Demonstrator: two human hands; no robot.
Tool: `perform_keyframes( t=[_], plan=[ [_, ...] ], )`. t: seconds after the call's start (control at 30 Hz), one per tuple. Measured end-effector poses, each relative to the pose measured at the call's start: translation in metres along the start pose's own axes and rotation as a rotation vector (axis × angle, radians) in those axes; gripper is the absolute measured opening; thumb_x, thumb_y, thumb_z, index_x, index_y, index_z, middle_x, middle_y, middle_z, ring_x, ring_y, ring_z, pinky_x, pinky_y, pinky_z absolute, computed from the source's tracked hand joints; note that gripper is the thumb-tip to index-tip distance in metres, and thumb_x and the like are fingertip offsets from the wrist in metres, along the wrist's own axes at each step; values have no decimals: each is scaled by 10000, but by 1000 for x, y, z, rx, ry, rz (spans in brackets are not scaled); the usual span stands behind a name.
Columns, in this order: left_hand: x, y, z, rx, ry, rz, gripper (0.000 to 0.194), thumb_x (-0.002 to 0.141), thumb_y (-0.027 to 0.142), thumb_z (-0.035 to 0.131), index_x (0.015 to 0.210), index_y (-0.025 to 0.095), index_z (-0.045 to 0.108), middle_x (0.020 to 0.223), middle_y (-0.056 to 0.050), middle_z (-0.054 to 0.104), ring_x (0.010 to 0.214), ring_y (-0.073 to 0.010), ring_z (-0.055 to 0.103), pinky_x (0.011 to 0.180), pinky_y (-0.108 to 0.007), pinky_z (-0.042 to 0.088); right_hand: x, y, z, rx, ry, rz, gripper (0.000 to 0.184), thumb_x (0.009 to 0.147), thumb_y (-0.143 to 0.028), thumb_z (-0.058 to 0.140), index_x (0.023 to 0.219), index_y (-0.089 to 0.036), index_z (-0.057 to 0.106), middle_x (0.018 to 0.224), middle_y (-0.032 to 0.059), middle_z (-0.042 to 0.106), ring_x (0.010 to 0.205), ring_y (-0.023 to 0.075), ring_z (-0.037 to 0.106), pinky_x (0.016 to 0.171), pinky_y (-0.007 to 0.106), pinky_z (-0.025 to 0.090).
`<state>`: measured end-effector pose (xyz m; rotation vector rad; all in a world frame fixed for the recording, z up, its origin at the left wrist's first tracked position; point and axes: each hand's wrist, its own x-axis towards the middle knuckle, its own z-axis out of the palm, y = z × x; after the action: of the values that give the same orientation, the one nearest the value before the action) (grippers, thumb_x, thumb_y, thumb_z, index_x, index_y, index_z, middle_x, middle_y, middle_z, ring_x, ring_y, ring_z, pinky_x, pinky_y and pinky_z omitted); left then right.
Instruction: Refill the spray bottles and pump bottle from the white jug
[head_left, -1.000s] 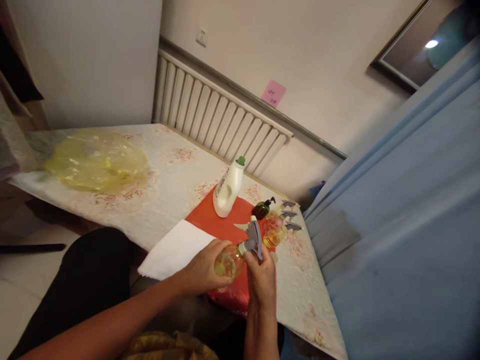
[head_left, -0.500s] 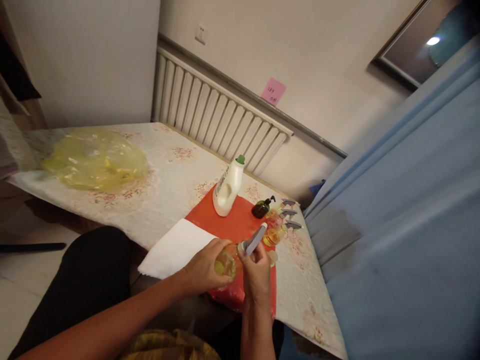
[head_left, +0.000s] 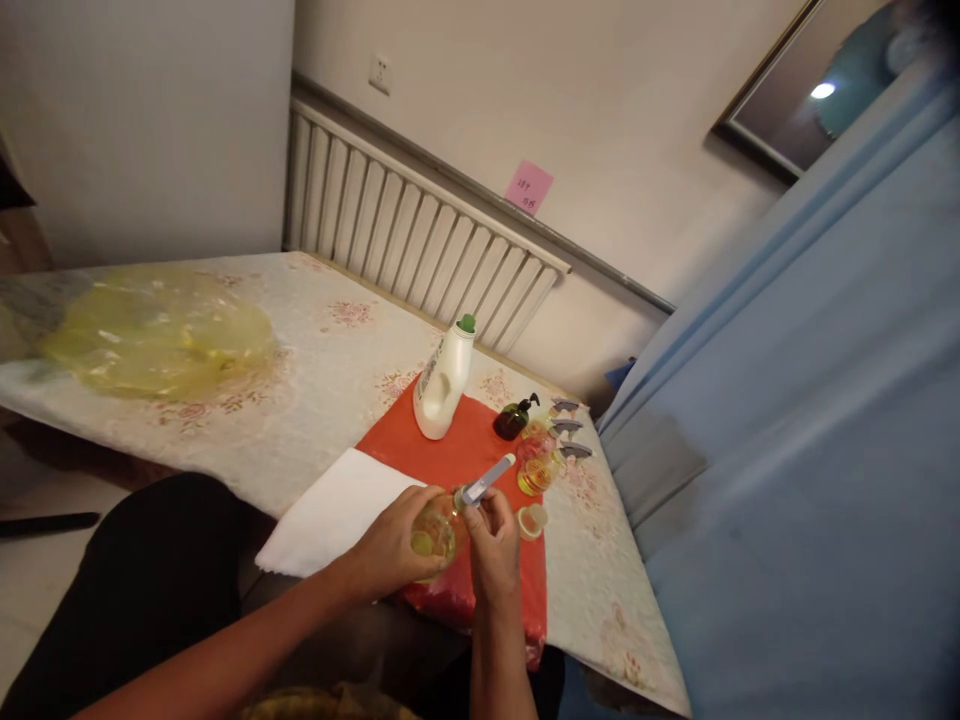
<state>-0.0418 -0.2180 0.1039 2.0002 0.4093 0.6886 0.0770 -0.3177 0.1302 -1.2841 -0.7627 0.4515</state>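
My left hand [head_left: 397, 540] is closed around a clear spray bottle [head_left: 436, 532], which is tilted with its base toward the lower left. A little yellowish liquid shows inside. At the bottle's neck, the thumb and fingers of my right hand [head_left: 495, 540] are closed on the grey spray head [head_left: 484, 482]. Whether the head is screwed tight cannot be seen. Just right of my right hand, a small pale cup-like piece [head_left: 532, 521] lies on the red sheet [head_left: 405, 440]. A folded white cloth [head_left: 337, 515] is left of my left hand.
A white jug-shaped bottle [head_left: 442, 385] with a green cap stands on the red sheet. Beyond my right hand are a dark pump bottle [head_left: 512, 420] and several clear grey-topped bottles [head_left: 535, 474]. A yellow plastic bag [head_left: 161, 330] lies left; a blue curtain [head_left: 772, 400] hangs right.
The view has shifted slightly, moving most things left in the picture. The grey head now lies at a lower slant, and more of the pale cup-like piece shows. Both hands keep their hold.
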Motion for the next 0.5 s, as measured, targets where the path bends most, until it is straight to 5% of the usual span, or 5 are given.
perform_keyframes(
  t=[0.27, 0.5],
  plan=[
    [14, -14, 19, 3, 36, -6, 678, 585, 187, 700, 1242, 206, 533, 1208, -92, 636, 1144, -298, 613, 1035, -463, 481, 11, 17, -3, 31, 179, 73, 281, 695, -340, 790, 807, -220, 562, 750, -44, 634, 750, 161, 624, 745, 278, 498],
    [53, -37, 53, -37, 26, -43, 690, 630, 252, 734, 1290, 189, 544, 1273, -116, 648, 1180, -291, 622, 1040, -436, 485, 38, 52, -22, -46, 391, 35, 267, 677, -355, 761, 859, -203, 639, 808, -16, 673, 801, 181, 639, 783, 299, 513]
  ],
)
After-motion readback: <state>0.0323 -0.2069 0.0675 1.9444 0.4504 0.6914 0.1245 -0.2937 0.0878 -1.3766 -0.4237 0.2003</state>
